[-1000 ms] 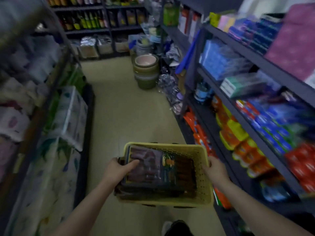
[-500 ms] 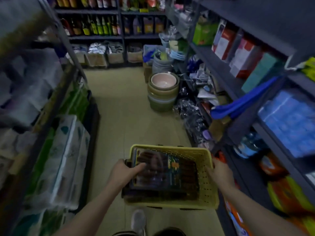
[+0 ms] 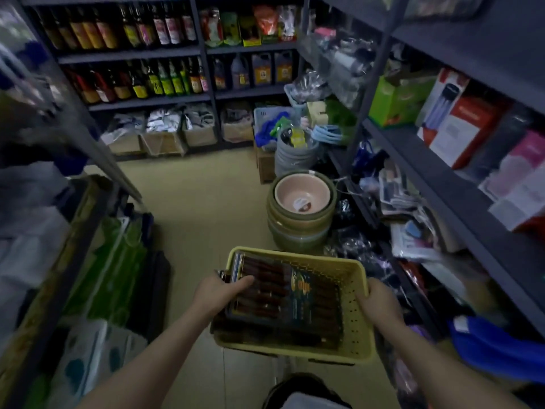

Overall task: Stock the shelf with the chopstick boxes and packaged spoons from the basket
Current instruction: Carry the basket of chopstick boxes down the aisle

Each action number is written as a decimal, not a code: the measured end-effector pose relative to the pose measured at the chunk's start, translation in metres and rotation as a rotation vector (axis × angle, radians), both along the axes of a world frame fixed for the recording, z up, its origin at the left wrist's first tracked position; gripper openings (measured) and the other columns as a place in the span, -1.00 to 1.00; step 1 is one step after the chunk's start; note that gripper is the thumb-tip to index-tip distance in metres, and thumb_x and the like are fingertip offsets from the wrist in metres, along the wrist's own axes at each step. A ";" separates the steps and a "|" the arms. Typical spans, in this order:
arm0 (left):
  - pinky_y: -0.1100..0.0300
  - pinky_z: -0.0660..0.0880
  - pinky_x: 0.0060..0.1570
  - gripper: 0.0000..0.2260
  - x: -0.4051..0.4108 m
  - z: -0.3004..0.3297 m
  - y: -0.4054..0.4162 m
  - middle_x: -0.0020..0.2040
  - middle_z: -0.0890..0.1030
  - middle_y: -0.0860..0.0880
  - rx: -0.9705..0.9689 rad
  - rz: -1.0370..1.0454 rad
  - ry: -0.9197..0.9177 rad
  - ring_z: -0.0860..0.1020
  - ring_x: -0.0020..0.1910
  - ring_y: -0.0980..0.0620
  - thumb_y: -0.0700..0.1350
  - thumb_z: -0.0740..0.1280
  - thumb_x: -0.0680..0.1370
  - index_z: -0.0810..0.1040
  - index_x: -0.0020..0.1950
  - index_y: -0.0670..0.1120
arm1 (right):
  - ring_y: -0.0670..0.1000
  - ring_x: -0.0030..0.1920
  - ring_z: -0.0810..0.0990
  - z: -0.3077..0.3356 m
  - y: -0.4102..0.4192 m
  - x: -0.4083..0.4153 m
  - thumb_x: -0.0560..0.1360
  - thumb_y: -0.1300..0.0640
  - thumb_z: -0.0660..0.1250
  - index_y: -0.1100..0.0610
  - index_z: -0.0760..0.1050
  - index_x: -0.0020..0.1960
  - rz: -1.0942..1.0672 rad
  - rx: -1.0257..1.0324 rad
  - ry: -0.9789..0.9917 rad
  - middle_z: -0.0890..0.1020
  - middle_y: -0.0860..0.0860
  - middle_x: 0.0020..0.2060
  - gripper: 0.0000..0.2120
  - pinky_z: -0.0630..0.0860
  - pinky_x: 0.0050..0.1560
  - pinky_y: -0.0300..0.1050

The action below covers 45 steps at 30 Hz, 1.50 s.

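I carry a yellow perforated basket [image 3: 355, 305] in front of me, low in the middle of the view. My left hand [image 3: 219, 293] grips its left side, thumb lying over the dark chopstick box [image 3: 289, 293] on top of the stack inside. My right hand [image 3: 380, 302] holds the basket's right rim. More dark packs lie under the top box, mostly hidden. No packaged spoons can be made out.
A narrow shop aisle. Stacked green and pink basins [image 3: 300, 208] and grey buckets [image 3: 295, 154] stand on the floor ahead right. Grey shelves [image 3: 442, 172] with boxed goods run along the right, tissue packs [image 3: 97, 343] on the left, bottles [image 3: 132, 28] at the far end.
I have walked forward along the aisle with the basket; the basins and the bottle shelves are nearer. Both hands keep the same hold on the basket.
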<state>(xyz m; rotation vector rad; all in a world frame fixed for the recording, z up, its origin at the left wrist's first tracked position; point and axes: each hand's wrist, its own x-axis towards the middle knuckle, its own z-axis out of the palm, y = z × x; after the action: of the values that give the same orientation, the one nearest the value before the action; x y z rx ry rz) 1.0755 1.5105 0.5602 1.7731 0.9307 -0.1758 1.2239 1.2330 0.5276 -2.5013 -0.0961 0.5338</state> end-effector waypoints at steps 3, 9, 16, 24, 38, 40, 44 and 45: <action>0.15 0.61 -0.17 -0.51 0.077 0.013 0.052 -0.20 0.70 -0.03 -0.012 0.022 -0.015 0.67 -0.23 0.07 0.26 0.48 0.22 0.62 -0.06 -0.08 | 0.04 -0.26 0.56 0.012 0.053 0.076 0.51 0.09 0.27 0.00 0.40 -0.30 -0.008 -0.006 0.022 0.54 -0.03 -0.33 -0.79 0.44 -0.31 -0.14; 0.37 0.45 -0.43 -0.79 0.204 0.016 0.150 -0.23 0.68 -0.03 -0.009 -0.001 -0.054 0.64 -0.26 0.09 0.03 0.46 0.38 0.63 -0.17 -0.10 | 0.13 -0.19 0.58 0.025 0.152 0.202 0.47 0.09 0.29 0.06 0.36 -0.32 -0.027 -0.052 0.042 0.56 0.05 -0.29 -0.78 0.49 -0.21 -0.04; 0.14 0.55 -0.18 -0.64 0.356 -0.014 0.284 -0.16 0.66 -0.07 -0.038 -0.176 0.036 0.63 -0.16 -0.02 0.20 0.48 0.29 0.59 -0.18 -0.07 | 0.08 -0.23 0.55 -0.006 0.263 0.305 0.45 0.07 0.30 0.05 0.35 -0.34 -0.193 -0.121 0.093 0.51 0.00 -0.34 -0.78 0.47 -0.25 -0.07; -0.04 0.53 0.08 -0.12 0.531 -0.017 0.386 0.08 0.58 -0.13 0.015 -0.436 0.210 0.58 0.03 -0.11 0.40 0.46 0.08 0.41 0.16 -0.19 | 0.07 -0.19 0.50 -0.018 0.345 0.391 0.47 0.14 0.31 0.00 0.26 -0.38 -0.403 -0.132 0.236 0.42 -0.03 -0.38 -0.68 0.32 -0.37 -0.19; 0.20 0.46 -0.14 -0.46 0.836 -0.083 0.374 0.12 0.55 -0.05 0.097 -0.844 0.286 0.53 -0.01 -0.01 0.17 0.50 0.29 0.47 0.14 -0.04 | 0.23 -0.05 0.56 -0.113 0.394 0.544 0.55 0.15 0.27 0.33 0.42 0.28 -1.080 0.127 0.458 0.58 0.31 0.01 -0.63 0.51 -0.01 0.09; 0.19 0.45 -0.15 -0.36 0.863 -0.087 0.370 0.17 0.53 -0.14 0.100 -0.855 0.276 0.52 -0.04 -0.03 0.18 0.49 0.28 0.42 0.22 -0.11 | 0.30 0.00 0.58 -0.114 0.401 0.561 0.56 0.17 0.25 0.41 0.43 0.24 -1.142 0.176 0.434 0.57 0.39 0.08 -0.64 0.50 -0.17 0.02; 0.11 0.41 -0.12 -0.56 0.923 -0.100 0.366 -0.10 0.55 -0.09 0.103 -0.833 0.227 0.52 -0.03 -0.13 0.12 0.48 0.33 0.49 0.01 -0.14 | 0.08 -0.39 0.40 -0.125 0.412 0.601 0.56 0.16 0.23 0.36 0.56 -0.02 -1.252 0.248 0.342 0.55 0.36 -0.27 -0.74 0.25 -0.42 -0.14; 0.09 0.42 -0.14 -0.63 0.936 -0.099 0.367 -0.18 0.55 -0.12 0.084 -0.805 0.200 0.52 -0.08 -0.16 0.10 0.48 0.35 0.50 -0.08 -0.15 | 0.07 -0.41 0.40 -0.124 0.416 0.610 0.55 0.16 0.23 0.29 0.56 -0.15 -1.275 0.268 0.287 0.52 0.32 -0.35 -0.77 0.30 -0.38 -0.12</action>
<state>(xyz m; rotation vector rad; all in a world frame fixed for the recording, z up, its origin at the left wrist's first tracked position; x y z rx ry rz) 2.0111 1.8778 0.4608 2.1532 0.3073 -0.8462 1.8341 1.6486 0.4037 -1.7062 1.3230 0.2637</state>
